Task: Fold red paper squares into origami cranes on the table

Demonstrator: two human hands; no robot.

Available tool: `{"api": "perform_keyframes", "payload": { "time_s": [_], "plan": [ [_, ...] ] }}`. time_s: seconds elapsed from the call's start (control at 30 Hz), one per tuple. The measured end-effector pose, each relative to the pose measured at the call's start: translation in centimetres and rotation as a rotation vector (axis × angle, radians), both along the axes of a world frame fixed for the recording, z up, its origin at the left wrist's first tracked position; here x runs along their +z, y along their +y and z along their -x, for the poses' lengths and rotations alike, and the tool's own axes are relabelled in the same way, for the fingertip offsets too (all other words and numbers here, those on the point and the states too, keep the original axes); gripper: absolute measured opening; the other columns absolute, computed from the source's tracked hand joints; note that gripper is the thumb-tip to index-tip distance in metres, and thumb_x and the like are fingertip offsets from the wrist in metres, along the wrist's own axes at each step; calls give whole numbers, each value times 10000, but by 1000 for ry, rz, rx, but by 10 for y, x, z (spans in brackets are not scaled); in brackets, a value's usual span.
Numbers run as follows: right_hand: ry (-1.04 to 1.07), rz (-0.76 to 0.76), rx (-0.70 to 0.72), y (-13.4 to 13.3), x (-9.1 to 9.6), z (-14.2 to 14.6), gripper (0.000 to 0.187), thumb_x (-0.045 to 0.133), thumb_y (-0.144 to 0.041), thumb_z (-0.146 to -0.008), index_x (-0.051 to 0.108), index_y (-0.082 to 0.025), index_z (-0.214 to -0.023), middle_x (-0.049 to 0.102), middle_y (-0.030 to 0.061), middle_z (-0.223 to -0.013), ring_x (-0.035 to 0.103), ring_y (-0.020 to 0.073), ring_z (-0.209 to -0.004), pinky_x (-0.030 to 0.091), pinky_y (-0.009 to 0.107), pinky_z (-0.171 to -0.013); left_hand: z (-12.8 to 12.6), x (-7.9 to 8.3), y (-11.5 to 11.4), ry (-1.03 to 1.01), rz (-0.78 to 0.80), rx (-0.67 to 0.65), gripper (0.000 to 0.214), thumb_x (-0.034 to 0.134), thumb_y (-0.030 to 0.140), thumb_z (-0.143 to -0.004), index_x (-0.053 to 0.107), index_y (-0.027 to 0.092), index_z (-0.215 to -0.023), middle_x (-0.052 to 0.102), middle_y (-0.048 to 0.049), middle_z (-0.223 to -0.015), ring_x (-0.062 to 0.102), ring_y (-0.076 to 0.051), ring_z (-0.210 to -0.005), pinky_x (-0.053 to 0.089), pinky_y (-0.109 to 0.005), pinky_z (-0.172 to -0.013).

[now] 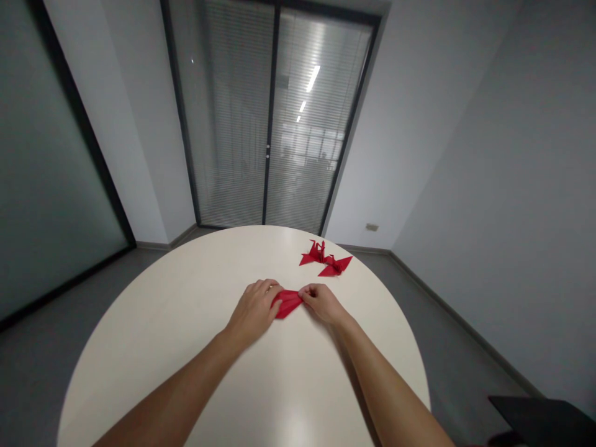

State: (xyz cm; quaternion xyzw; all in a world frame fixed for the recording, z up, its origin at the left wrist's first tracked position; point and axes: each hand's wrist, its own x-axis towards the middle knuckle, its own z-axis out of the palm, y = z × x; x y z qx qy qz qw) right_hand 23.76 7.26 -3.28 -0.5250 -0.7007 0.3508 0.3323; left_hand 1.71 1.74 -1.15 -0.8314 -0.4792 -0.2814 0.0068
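Note:
A folded piece of red origami paper (287, 303) lies on the white table in front of me, with creases running along its length. Over its left end rests my left hand (256, 303), thumb at the near side and fingers at the far side, holding it; that end is partly hidden. The paper's pointed right tip sits pinched between the thumb and fingers of my right hand (321, 300). Beyond my right hand stand two finished-looking red paper cranes, one farther back (315, 252) and one closer (337, 266), wings spread and almost touching.
The round white table (186, 298) fills the lower middle. Behind it are dark-framed glass panels with blinds (233, 124). A frosted panel (51, 155) is at left, a plain wall (521, 186) at right. Something black (549, 419), perhaps a chair, shows at bottom right.

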Motion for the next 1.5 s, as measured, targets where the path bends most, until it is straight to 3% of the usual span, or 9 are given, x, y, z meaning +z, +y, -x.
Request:
{"api": "perform_keyframes", "payload": {
  "time_s": [0.17,0.4,0.47,0.57,0.7,0.97,1.2,1.37,1.5],
  "plan": [
    [-142,-24,-130,-4,8,2,232,594,-349,-818,672,-153,-720,665,27,-640,561,157,-608,385,264,-593,-4,-7,-4,54,90,-81,357,527,275,-949,583,239,-1299,615,-75,-1337,550,-249,-1202,437,-400,-1029],
    [-352,-140,-121,-13,22,1,174,598,-255,-833,747,-170,-803,727,77,-782,628,192,-710,439,284,-673,-2,-11,-5,94,173,-96,394,416,302,-1001,567,236,-1359,561,-77,-1444,504,-247,-1325,392,-423,-1110],
    [-415,-272,-52,-15,24,0,195,603,-223,-842,778,-180,-918,737,103,-925,645,221,-849,464,309,-781,-1,-10,-5,92,193,-104,415,418,323,-1002,550,216,-1381,543,-91,-1464,484,-251,-1352,368,-434,-1132],
    [-411,-442,172,-16,23,1,306,556,-176,-886,755,-199,-1118,702,111,-1165,608,246,-1073,445,347,-954,2,-11,-4,101,204,-125,438,435,330,-996,522,209,-1407,526,-103,-1479,460,-253,-1377,333,-461,-1153],
    [-406,-466,356,-20,23,6,338,511,-168,-925,733,-207,-1177,705,100,-1208,603,247,-1121,429,362,-1010,6,-15,0,109,141,-125,414,440,250,-980,548,213,-1379,548,-98,-1455,471,-256,-1358,330,-478,-1147],
    [-449,-448,405,-27,38,6,198,632,-273,-890,788,-232,-1005,747,79,-1058,637,249,-997,444,331,-917,7,-13,3,26,104,-127,355,465,157,-928,662,223,-1215,664,-73,-1294,587,-237,-1207,406,-400,-1084],
    [-450,-416,389,-25,34,3,196,600,-238,-903,796,-221,-899,737,61,-982,646,206,-925,452,290,-855,6,-2,1,36,158,-60,254,425,189,-966,676,205,-937,736,-60,-971,673,-217,-881,482,-321,-794],
    [-393,-362,320,-28,34,4,157,620,-218,-863,775,-197,-853,713,39,-845,624,166,-740,440,254,-689,7,-4,4,52,150,-10,278,402,212,-990,674,204,-934,739,-58,-943,673,-215,-863,464,-311,-768],
    [-344,-299,304,-27,32,3,154,638,-249,-853,782,-196,-870,723,40,-826,617,165,-706,432,249,-647,8,-6,7,68,161,30,289,404,229,-997,689,205,-956,746,-63,-975,677,-212,-885,467,-310,-793]
  ]
}}
